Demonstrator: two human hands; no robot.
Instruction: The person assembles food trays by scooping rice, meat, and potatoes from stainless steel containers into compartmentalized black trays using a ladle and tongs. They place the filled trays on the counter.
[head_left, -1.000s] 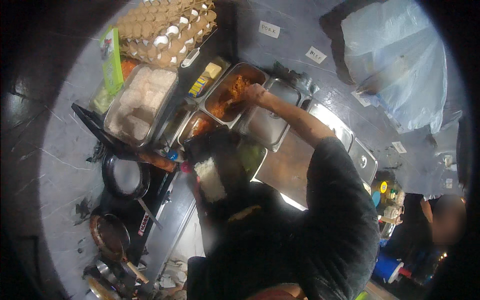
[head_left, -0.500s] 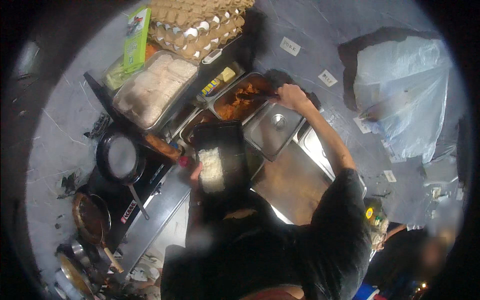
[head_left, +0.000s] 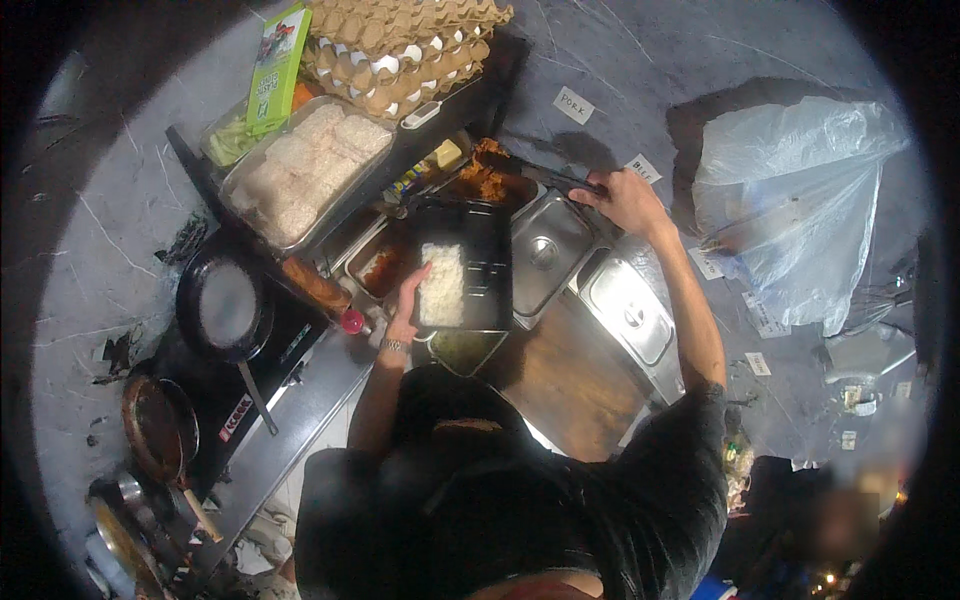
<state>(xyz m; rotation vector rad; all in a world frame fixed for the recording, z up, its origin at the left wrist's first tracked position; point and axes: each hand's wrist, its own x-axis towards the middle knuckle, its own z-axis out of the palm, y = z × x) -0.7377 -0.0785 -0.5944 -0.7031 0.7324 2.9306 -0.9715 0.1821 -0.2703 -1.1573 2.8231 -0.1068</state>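
My left hand (head_left: 402, 312) grips the left side of a black compartment container (head_left: 490, 240). A white block of rice (head_left: 443, 287) fills part of its left half. Beyond the container, a steel pan holds orange-red shredded food (head_left: 483, 180). My right hand (head_left: 632, 205) is closed around the handle end of dark tongs (head_left: 565, 182), which point left over that pan. Whether the tips carry food cannot be made out. A lidded steel pan (head_left: 543, 250) lies just right of the container.
A tray of white portions (head_left: 310, 170), egg cartons (head_left: 400, 50) and a green packet (head_left: 278, 65) stand at far left. Frying pans (head_left: 228, 305) are on the left. Another steel lid (head_left: 632, 312), a wooden board (head_left: 565, 385) and a plastic bag (head_left: 800, 200) lie rightward.
My right hand has drawn back to the right with the tongs, away from the orange-red food. The black container in my left hand has shifted right and appears more level.
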